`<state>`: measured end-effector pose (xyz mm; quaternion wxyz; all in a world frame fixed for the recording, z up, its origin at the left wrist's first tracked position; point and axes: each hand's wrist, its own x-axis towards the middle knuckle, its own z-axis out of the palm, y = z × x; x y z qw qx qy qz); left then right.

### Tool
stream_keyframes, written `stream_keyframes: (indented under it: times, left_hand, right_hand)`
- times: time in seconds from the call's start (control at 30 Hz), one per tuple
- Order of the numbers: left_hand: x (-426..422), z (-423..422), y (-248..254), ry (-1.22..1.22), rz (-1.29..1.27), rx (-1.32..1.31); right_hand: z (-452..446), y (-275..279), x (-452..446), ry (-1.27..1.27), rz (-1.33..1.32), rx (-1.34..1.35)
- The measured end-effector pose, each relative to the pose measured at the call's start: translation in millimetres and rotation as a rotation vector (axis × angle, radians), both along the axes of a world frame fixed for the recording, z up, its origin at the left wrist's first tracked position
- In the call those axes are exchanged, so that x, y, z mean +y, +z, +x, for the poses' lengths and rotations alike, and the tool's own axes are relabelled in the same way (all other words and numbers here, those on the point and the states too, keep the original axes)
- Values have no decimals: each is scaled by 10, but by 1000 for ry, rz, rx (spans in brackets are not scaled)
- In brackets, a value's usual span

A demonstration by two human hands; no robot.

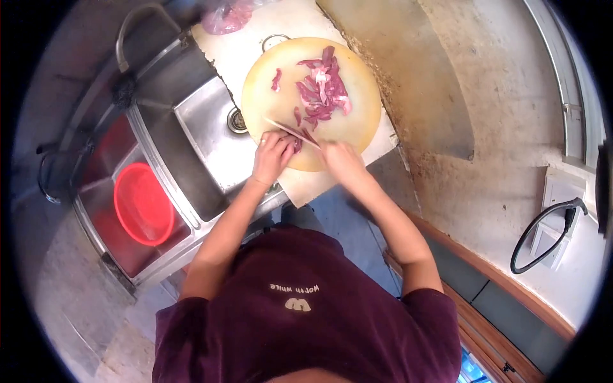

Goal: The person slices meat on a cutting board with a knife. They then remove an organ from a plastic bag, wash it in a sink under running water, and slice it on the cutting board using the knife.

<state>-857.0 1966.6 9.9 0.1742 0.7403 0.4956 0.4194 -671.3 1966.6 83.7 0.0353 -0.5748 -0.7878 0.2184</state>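
A round yellowish cutting board point(361, 73) lies on the counter in front of me. My right hand point(341, 161) is closed around the handle of a knife point(290, 131), whose blade points to the left across the near part of the board. With curled fingers, my left hand point(274, 153) presses a piece of dark red meat point(297, 145) right beside the blade. A heap of cut meat point(324, 89) with some pale bits rests farther back on the board. One small meat strip point(276, 80) lies apart from it on the left.
Left of the board is a steel sink point(204, 121) with a curved faucet point(121, 45). A red plastic basin point(144, 204) sits in the second sink bowl. Behind the board lies a plastic bag point(227, 18) with reddish contents. A stained wall point(440, 83) borders the counter at right.
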Motion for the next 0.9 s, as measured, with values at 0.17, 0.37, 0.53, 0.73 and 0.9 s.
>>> stream_keyframes:
  times: [0.17, 0.37, 0.53, 0.73, 0.9]
  left_hand:
    - [15, -14, -91, 39, -106, -31]
    - [-22, -6, -33, 55, -75, -79]
    - [-32, 10, -69, 61, -63, -95]
    - [-47, 18, -113, 78, -105, -67]
    - [-6, 27, 65, 44, -11, -35]
  right_hand:
    - [97, 111, -256, -14, -64, -139]
    - [-405, -125, 499, 40, -73, 49]
    - [129, 147, -98, 25, -48, -4]
    - [-124, -202, 66, 31, -79, -63]
    - [-379, -173, 651, 62, -118, 68]
